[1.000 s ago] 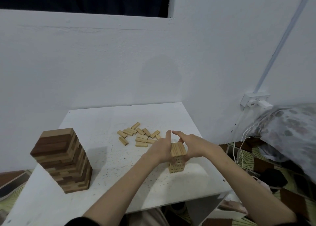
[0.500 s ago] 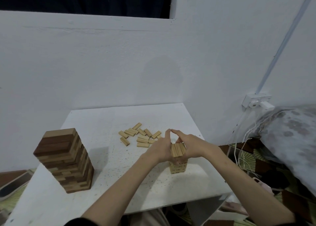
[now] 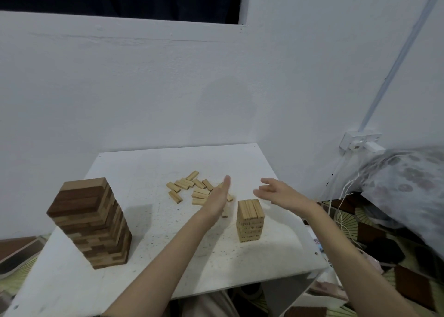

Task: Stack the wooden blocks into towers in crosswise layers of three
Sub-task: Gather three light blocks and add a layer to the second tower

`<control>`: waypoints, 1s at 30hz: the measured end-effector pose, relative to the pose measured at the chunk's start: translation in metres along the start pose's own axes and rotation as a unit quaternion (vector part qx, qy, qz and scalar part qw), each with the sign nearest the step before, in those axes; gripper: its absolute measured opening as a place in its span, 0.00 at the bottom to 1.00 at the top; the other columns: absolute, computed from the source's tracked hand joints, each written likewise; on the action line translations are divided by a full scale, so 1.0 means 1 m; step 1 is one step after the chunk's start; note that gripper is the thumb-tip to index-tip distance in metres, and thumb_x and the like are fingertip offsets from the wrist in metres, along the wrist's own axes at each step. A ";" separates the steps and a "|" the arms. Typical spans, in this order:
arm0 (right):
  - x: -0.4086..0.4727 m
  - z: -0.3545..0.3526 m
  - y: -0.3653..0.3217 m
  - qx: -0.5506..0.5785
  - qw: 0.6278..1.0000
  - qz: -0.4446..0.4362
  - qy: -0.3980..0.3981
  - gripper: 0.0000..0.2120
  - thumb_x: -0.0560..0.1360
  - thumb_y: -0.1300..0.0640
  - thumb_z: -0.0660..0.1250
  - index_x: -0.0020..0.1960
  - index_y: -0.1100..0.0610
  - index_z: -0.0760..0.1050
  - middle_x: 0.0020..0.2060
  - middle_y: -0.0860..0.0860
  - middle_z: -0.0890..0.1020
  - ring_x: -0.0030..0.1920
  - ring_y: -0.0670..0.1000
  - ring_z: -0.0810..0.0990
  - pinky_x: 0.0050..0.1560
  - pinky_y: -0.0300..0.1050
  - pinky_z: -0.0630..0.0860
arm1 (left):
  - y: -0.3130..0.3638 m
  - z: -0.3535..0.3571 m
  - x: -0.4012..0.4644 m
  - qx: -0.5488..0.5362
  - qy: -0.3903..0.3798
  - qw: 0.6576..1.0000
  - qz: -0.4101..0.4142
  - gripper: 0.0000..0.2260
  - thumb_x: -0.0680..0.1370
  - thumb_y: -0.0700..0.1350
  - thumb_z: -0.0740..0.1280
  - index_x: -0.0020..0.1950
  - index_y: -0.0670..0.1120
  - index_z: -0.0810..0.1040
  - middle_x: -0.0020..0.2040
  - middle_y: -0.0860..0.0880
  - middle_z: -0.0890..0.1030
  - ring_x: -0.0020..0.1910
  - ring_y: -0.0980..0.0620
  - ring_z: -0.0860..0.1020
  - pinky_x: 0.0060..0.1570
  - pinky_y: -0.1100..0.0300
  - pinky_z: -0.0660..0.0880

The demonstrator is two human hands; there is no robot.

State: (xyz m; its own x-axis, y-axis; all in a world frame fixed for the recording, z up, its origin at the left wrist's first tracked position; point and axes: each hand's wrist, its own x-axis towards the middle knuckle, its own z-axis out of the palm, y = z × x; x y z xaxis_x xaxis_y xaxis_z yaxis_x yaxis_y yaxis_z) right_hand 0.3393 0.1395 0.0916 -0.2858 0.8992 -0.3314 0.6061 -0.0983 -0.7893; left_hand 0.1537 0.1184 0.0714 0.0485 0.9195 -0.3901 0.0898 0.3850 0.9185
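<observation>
- Both hands are off the blocks: the left hand (image 3: pixel 219 198) is flat, fingers straight and together, edge-on, just left of the small tower (image 3: pixel 249 220) and not touching it.
- The right hand (image 3: pixel 278 192) is spread loose, fingers relaxed and parted, holding nothing, just up and right of that tower's top.
- The small tower, pale wood, stands upright at centre right of the frame, its top layer three blocks side by side, lengthwise away from us.
- There are dark marks on the sides of its blocks, too small to read.
- The loose blocks (image 3: pixel 189 189) lie scattered flat in the middle of the frame, behind the left hand; a few are partly hidden by it.
- The big tower (image 3: pixel 90 223), dark and light wood mixed, stands at lower left, well apart from the small one, leaning a touch in this wide lens.
- No containers in sight; everything sits straight on the table (image 3: pixel 134 172).
- The table is white and speckled; its far edge meets the wall, and the small tower sits near the right edge.
- Bare table lies between the two towers and in front of them, down to the near edge.
- At right, a wall socket (image 3: pixel 360 141) with a white plug and cables hanging down, and a patterned cushion (image 3: pixel 408 184) beyond the table's edge.
</observation>
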 end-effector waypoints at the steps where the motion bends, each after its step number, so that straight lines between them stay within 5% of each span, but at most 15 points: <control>1: 0.001 0.006 0.003 0.038 0.999 0.024 0.010 0.36 0.76 0.38 0.61 0.76 0.57 0.56 0.72 0.53 0.67 0.70 0.53 0.67 0.70 0.50 0.66 | -0.004 0.002 0.002 -0.072 -0.001 0.996 -0.046 0.33 0.79 0.63 0.48 0.77 0.43 0.53 0.70 0.41 0.67 0.57 0.44 0.73 0.55 0.55 0.70; 3: 0.006 0.018 0.013 0.131 0.988 0.086 0.016 0.41 0.73 0.31 0.54 0.74 0.60 0.59 0.66 0.56 0.71 0.65 0.55 0.71 0.67 0.52 0.68 | -0.013 0.004 0.004 -0.165 -0.011 0.977 -0.132 0.37 0.78 0.66 0.48 0.75 0.38 0.56 0.46 0.44 0.73 0.36 0.49 0.67 0.38 0.58 0.66; 5: 0.008 0.029 0.023 0.211 0.968 0.132 0.007 0.42 0.71 0.28 0.50 0.68 0.62 0.62 0.54 0.57 0.77 0.56 0.55 0.76 0.63 0.51 0.70 | -0.025 0.005 0.008 -0.199 -0.031 0.962 -0.182 0.42 0.77 0.69 0.47 0.73 0.33 0.55 0.38 0.45 0.66 0.35 0.48 0.65 0.41 0.55 0.67; 8: 0.010 0.041 0.033 0.284 0.946 0.160 0.003 0.40 0.72 0.27 0.47 0.62 0.62 0.63 0.42 0.56 0.77 0.45 0.53 0.77 0.56 0.50 0.71 | -0.035 0.008 0.015 -0.212 -0.039 0.957 -0.195 0.44 0.76 0.70 0.46 0.72 0.31 0.56 0.40 0.44 0.66 0.39 0.48 0.66 0.55 0.51 0.67; 11: 0.013 0.045 0.039 0.312 0.936 0.163 0.004 0.46 0.71 0.26 0.46 0.66 0.66 0.66 0.51 0.61 0.80 0.52 0.57 0.79 0.51 0.49 0.75 | -0.041 0.011 0.019 -0.211 -0.030 0.958 -0.192 0.46 0.75 0.71 0.44 0.72 0.30 0.55 0.50 0.41 0.69 0.38 0.49 0.66 0.61 0.51 0.66; 15: 0.014 0.047 0.039 0.292 0.941 0.169 0.009 0.51 0.65 0.23 0.45 0.65 0.65 0.68 0.58 0.62 0.78 0.61 0.59 0.76 0.67 0.56 0.68 | -0.042 0.016 0.018 -0.206 -0.040 0.959 -0.191 0.46 0.75 0.71 0.41 0.74 0.32 0.50 0.61 0.40 0.70 0.43 0.49 0.70 0.67 0.51 0.62; 20: 0.014 0.047 0.038 0.277 0.945 0.174 -0.002 0.48 0.71 0.26 0.41 0.65 0.66 0.69 0.59 0.62 0.78 0.63 0.60 0.74 0.69 0.57 0.63 | -0.041 0.020 0.019 -0.215 -0.070 0.957 -0.184 0.43 0.76 0.70 0.41 0.75 0.35 0.48 0.67 0.40 0.68 0.69 0.46 0.67 0.72 0.50 0.56; 23: 0.016 0.043 0.036 0.268 0.946 0.180 0.026 0.48 0.71 0.25 0.42 0.66 0.66 0.67 0.53 0.60 0.79 0.57 0.58 0.76 0.66 0.57 0.66 | -0.043 0.017 0.022 -0.205 -0.043 0.962 -0.177 0.38 0.77 0.69 0.44 0.71 0.38 0.61 0.57 0.42 0.71 0.57 0.47 0.73 0.63 0.52 0.65; 26: 0.019 0.032 0.026 0.231 0.957 0.160 0.075 0.45 0.73 0.27 0.42 0.69 0.63 0.65 0.56 0.58 0.77 0.58 0.58 0.75 0.64 0.56 0.69 | -0.036 -0.001 0.023 -0.213 -0.008 0.965 -0.152 0.28 0.78 0.66 0.49 0.49 0.41 0.68 0.36 0.46 0.63 0.34 0.51 0.63 0.37 0.58 0.63; 30: 0.020 0.018 -0.011 0.179 0.973 0.087 0.114 0.38 0.77 0.32 0.44 0.70 0.61 0.66 0.61 0.60 0.75 0.63 0.59 0.74 0.65 0.53 0.69 | -0.023 -0.040 0.021 -0.245 0.027 0.964 -0.103 0.26 0.80 0.62 0.51 0.55 0.39 0.67 0.42 0.42 0.70 0.39 0.47 0.70 0.38 0.55 0.68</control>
State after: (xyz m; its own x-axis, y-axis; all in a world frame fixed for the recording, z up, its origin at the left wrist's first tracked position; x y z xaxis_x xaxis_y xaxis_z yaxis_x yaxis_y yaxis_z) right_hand 0.3136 0.1512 0.0840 -0.0047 0.9228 -0.3851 0.3218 -0.3633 -0.8744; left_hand 0.1133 0.1324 0.0448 0.0273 0.8171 -0.5758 -0.3884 0.5394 0.7471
